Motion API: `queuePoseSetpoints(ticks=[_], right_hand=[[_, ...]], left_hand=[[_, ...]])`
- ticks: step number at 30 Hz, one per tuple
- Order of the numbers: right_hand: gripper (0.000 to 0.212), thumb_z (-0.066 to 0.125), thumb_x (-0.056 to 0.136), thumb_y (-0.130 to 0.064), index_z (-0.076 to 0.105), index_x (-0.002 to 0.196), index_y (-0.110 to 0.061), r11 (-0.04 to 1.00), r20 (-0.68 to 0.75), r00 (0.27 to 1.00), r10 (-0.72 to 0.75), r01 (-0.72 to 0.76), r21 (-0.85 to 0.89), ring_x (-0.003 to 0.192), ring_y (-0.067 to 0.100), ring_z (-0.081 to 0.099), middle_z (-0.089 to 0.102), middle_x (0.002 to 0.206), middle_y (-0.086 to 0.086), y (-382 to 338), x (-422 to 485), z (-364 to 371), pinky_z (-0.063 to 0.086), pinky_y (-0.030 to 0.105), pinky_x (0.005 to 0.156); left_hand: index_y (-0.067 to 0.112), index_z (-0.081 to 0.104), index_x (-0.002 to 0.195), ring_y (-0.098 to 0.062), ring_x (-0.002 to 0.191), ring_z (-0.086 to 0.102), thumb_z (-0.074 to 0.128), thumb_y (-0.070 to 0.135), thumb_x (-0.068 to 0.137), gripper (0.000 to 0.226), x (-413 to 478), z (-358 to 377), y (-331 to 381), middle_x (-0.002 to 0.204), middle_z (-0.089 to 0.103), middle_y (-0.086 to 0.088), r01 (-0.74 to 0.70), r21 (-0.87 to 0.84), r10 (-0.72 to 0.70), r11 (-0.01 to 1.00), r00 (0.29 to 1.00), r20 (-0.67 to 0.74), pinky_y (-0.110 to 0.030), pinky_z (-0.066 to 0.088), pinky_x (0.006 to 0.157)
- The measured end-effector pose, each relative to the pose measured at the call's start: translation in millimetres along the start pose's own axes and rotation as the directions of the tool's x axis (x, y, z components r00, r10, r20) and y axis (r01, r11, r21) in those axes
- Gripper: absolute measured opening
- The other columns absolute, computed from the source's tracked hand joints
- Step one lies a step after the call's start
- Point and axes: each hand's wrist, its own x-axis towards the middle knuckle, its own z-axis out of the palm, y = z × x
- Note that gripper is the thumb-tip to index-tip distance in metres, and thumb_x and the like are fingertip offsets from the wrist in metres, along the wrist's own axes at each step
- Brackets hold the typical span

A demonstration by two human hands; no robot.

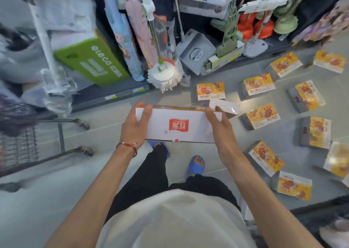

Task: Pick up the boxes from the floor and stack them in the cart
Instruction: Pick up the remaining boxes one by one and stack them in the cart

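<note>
Left hand (136,124) and right hand (220,132) clamp the two ends of one box (179,126), fingers hooked over its far edge, centre frame, clear of the floor (105,162). Risk: flat, smooth white card, gripped at the ends only, may slip during the swing to the wire-mesh cart (20,149), left edge. Glossy yellow boxes (261,118) lie scattered right on smooth grey tile, a trip hazard near the feet (196,164).

1. Bright, even indoor light; the white flat cardboard box with a red logo (179,126) is the sharpest thing.
2. Pale glare marks the glossy grey tiled floor (105,134) just right of the box.
3. Far left of it, the grey wire cart (18,149) smears into blur, and lines bow outward there.
</note>
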Motion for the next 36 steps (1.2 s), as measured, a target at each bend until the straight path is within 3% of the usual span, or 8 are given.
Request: queuePoseSetpoints(ticks=[4, 6, 14, 17, 23, 25, 31, 36], right_hand=[[0.068, 0.064, 0.094, -0.062, 0.041, 0.153, -0.036, 0.996, 0.097, 0.995, -0.006, 0.014, -0.089, 0.119, 0.008, 0.059, 0.062, 0.134, -0.011, 10.1, -21.5, 28.6, 0.047, 0.033, 0.099], [0.066, 0.065, 0.095, -0.058, 0.042, 0.152, -0.035, 0.992, 0.130, 0.991, -0.005, 0.021, -0.124, 0.119, 0.010, 0.059, 0.061, 0.135, -0.010, 11.8, -34.1, 47.2, 0.045, 0.030, 0.092], [0.066, 0.065, 0.098, -0.050, 0.038, 0.156, -0.034, 0.960, 0.267, 0.962, -0.057, 0.127, -0.251, 0.118, 0.014, 0.056, 0.057, 0.139, -0.004, 12.5, -96.0, 179.2, 0.040, 0.030, 0.095], [0.062, 0.063, 0.098, -0.053, 0.040, 0.153, -0.037, 0.936, 0.322, 0.944, -0.066, 0.171, -0.309, 0.118, 0.017, 0.057, 0.056, 0.139, -0.002, 22.3, -126.8, 243.2, 0.042, 0.031, 0.092], [0.060, 0.063, 0.099, -0.052, 0.041, 0.151, -0.032, 0.899, 0.490, 0.870, -0.057, 0.259, -0.354, 0.120, 0.022, 0.061, 0.060, 0.137, 0.002, 55.2, -187.9, 366.1, 0.049, 0.029, 0.084], [0.059, 0.063, 0.099, -0.049, 0.042, 0.151, -0.031, 0.889, 0.536, 0.843, -0.054, 0.285, -0.358, 0.119, 0.019, 0.060, 0.059, 0.138, 0.000, 62.2, -204.0, 401.1, 0.048, 0.026, 0.080], [0.059, 0.063, 0.100, -0.049, 0.041, 0.153, -0.035, 0.853, 0.613, 0.788, -0.059, 0.359, -0.379, 0.116, 0.013, 0.057, 0.054, 0.139, -0.004, 66.1, -240.6, 492.9, 0.043, 0.030, 0.092], [0.055, 0.066, 0.099, -0.043, 0.046, 0.150, -0.033, 0.852, 0.668, 0.742, -0.059, 0.386, -0.353, 0.106, 0.002, 0.060, 0.061, 0.132, -0.005, 57.9, -248.0, 570.3, 0.045, 0.019, 0.076]], left_hand=[[0.032, 0.056, 0.126, -0.023, 0.099, 0.059, 0.047, 0.051, 0.100, 0.033, -32.2, -31.4, -37.2, 0.114, 0.063, -0.001, 0.089, -0.029, -0.091, 0.996, 0.993, -0.080, -0.022, 0.045, 0.069], [0.028, 0.055, 0.133, -0.022, 0.101, 0.058, 0.047, 0.050, 0.101, 0.040, -44.0, -49.6, -55.5, 0.118, 0.062, -0.001, 0.088, -0.053, -0.094, 0.995, 0.988, -0.119, -0.026, 0.044, 0.076], [0.032, 0.050, 0.141, -0.024, 0.106, 0.058, 0.051, 0.062, 0.093, 0.056, -77.4, -164.9, -143.3, 0.120, 0.061, 0.000, 0.175, -0.245, -0.235, 0.953, 0.941, -0.242, -0.045, 0.053, 0.095], [0.035, 0.047, 0.144, -0.024, 0.107, 0.061, 0.049, 0.072, 0.081, 0.073, -99.6, -222.1, -180.4, 0.123, 0.061, 0.000, 0.193, -0.331, -0.288, 0.924, 0.920, -0.266, -0.050, 0.056, 0.092], [0.036, 0.047, 0.133, -0.025, 0.099, 0.064, 0.044, 0.070, 0.088, 0.056, -133.8, -328.1, -258.6, 0.114, 0.063, -0.003, 0.213, -0.355, -0.350, 0.910, 0.854, -0.386, -0.050, 0.058, 0.090], [0.034, 0.043, 0.141, -0.027, 0.101, 0.063, 0.044, 0.070, 0.088, 0.064, -141.0, -356.0, -280.6, 0.118, 0.062, -0.005, 0.232, -0.368, -0.383, 0.900, 0.825, -0.416, -0.050, 0.057, 0.091], [0.033, 0.038, 0.146, -0.027, 0.104, 0.062, 0.044, 0.059, 0.098, 0.055, -146.3, -423.1, -326.7, 0.123, 0.060, -0.005, 0.242, -0.462, -0.466, 0.853, 0.752, -0.466, -0.049, 0.056, 0.095], [0.035, 0.036, 0.148, -0.017, 0.091, 0.063, 0.043, 0.060, 0.098, 0.056, -123.9, -478.6, -346.3, 0.118, 0.059, -0.004, 0.229, -0.554, -0.533, 0.800, 0.696, -0.482, -0.036, 0.056, 0.082]])
